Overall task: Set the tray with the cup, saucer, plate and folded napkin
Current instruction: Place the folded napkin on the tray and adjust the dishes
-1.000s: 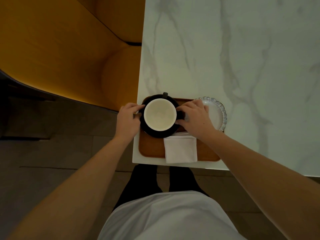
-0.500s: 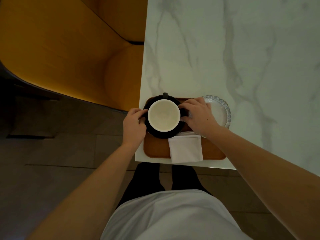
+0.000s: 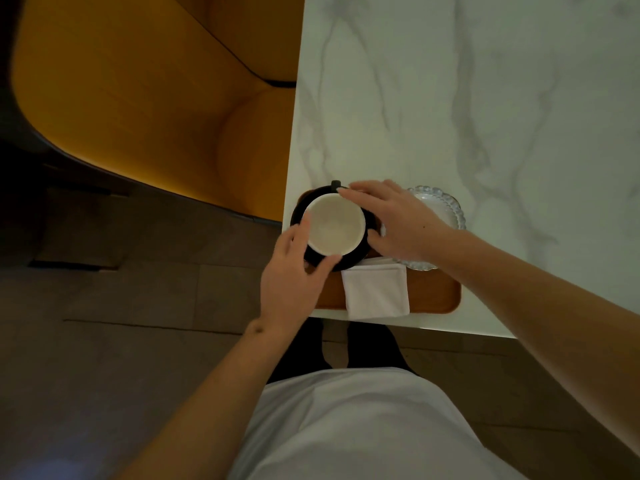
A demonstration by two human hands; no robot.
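Step in hand looks like final placing/turning of the cup (image 3: 335, 224) on its saucer (image 3: 353, 259), w/ both sitting at the left end of the wooden tray (image 3: 434, 294), which lies at the near corner of the marble bench (image 3: 450, 98). Left hand (image 3: 294, 282): thumb and fingers curve round the near-left side of the cup/saucer, so that grip reads as grasping the pair, tho exactly which of the two the fingertips bear on can't be told from above. Right hand (image 3: 401, 223): fingers fairly straight, laid across the far-right rim of the cup, touching it rather than clenched; call that grip released but resting on it. Cup is upright, pale inside, nothing in it; a small dark nub at its far edge is prob. the handle. Folded napkin (image 3: 375, 291) lies flat on the tray just right of the saucer, its near edge overhanging the tray lip toward the person. Glass plate (image 3: 446, 206) w/ beaded rim sits at the tray's far-right, partly hidden under the right wrist; whether it's fully on the tray or half on the bench isn't clear. Judgement: task nearly done, all four items on or at the tray. Next move calls for letting go gently so the cup doesn't skate on the saucer, then maybe squaring the napkin and checking the plate sits inside the tray rim. An orange seat (image 3: 138, 98) stands left of the bench.
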